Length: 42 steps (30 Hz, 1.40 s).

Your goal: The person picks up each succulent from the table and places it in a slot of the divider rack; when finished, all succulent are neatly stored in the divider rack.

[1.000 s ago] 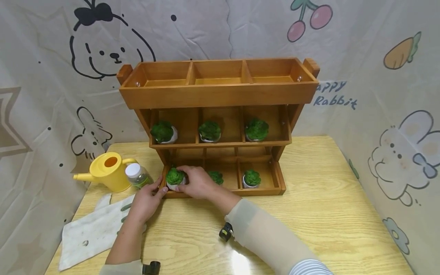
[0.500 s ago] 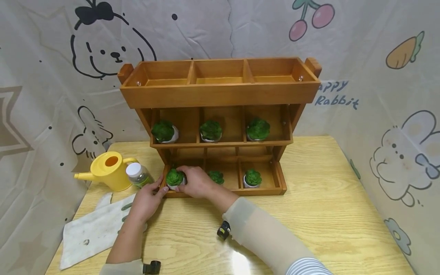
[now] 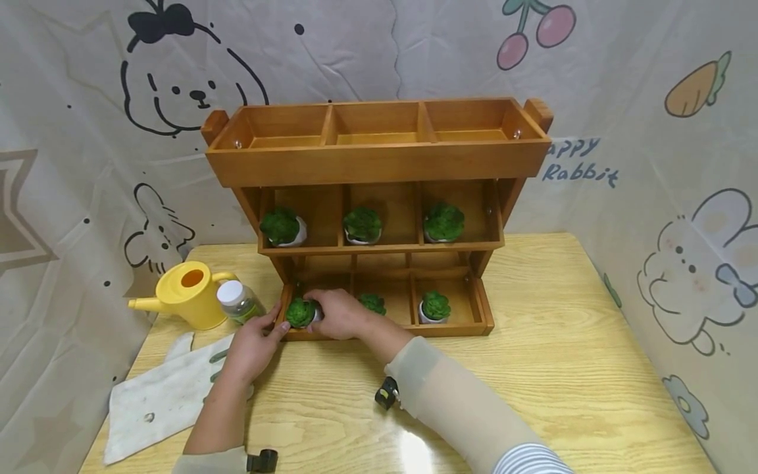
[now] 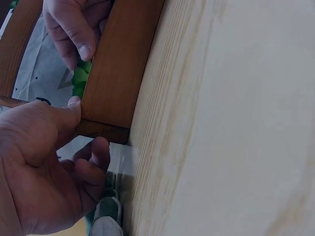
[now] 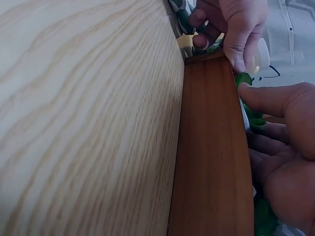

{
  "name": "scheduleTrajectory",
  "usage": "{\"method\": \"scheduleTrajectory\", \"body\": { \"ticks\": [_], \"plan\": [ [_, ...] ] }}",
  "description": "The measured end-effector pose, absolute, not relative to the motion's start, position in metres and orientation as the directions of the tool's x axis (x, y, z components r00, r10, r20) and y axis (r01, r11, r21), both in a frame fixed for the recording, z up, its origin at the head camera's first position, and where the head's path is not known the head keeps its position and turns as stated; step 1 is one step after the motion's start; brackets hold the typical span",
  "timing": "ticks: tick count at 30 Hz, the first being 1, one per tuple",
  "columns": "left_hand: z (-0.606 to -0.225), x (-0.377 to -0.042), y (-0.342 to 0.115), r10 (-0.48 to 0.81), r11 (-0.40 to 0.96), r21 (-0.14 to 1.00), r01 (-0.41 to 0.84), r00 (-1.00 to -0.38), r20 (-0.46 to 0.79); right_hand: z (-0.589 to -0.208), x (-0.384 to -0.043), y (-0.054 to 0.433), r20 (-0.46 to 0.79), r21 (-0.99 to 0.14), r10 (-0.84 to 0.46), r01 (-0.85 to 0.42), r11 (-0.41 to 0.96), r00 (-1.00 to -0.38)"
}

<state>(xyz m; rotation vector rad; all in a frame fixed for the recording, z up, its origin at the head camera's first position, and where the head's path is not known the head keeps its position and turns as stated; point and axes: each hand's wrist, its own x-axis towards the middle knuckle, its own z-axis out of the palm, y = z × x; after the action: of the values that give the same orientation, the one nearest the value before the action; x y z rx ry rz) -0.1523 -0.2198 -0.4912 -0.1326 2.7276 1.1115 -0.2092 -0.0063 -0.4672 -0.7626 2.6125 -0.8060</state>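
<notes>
A small potted succulent point(image 3: 300, 313), green in a white pot, sits in the bottom left compartment of a three-tier wooden plant shelf point(image 3: 379, 164). My right hand point(image 3: 340, 315) holds it from the right, thumb at the front and fingers behind. The plant leans toward the front board, which hides much of it in both wrist views. My left hand point(image 3: 257, 345) grips the bottom tier's left front corner. In the left wrist view its thumb point(image 4: 69, 115) lies on the corner's upper edge, with curled fingers below. Another succulent point(image 3: 372, 303), partly behind my right hand, stands in the middle compartment.
A third succulent point(image 3: 435, 307) stands bottom right; several more, including a left one point(image 3: 281, 227), line the middle tier. To the left are a yellow watering can point(image 3: 189, 296), a white-capped jar point(image 3: 237, 301) and white gloves point(image 3: 156, 401). Printed cloth point(image 3: 379, 59) hangs behind.
The bottom left succulent has tipped toward the front in my right hand, its green top now lower and more of the pot showing at right. My left hand has stayed at the corner.
</notes>
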Motion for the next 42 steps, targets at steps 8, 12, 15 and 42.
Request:
{"method": "scheduleTrajectory", "body": {
  "ticks": [8, 12, 15, 42],
  "plan": [
    [-0.49, -0.153, -0.22, -0.006, 0.725, 0.674, -0.143, -0.98, -0.201, -0.466, -0.21, 0.001, -0.094, -0.616, -0.578, -0.408, 0.673, -0.81],
    [-0.49, -0.154, -0.22, -0.007, 0.723, 0.674, -0.149, -0.978, -0.209, -0.464, -0.209, 0.005, -0.071, -0.649, -0.58, -0.404, 0.645, -0.811],
    [-0.49, -0.154, -0.22, -0.002, 0.727, 0.672, -0.142, -0.979, -0.205, -0.464, -0.209, 0.009, -0.053, -0.7, -0.581, -0.385, 0.601, -0.812],
    [-0.491, -0.157, -0.223, 0.054, 0.759, 0.648, -0.063, -0.986, -0.159, -0.463, -0.178, 0.068, 0.075, -0.933, -0.54, -0.25, 0.258, -0.839]
  ]
}}
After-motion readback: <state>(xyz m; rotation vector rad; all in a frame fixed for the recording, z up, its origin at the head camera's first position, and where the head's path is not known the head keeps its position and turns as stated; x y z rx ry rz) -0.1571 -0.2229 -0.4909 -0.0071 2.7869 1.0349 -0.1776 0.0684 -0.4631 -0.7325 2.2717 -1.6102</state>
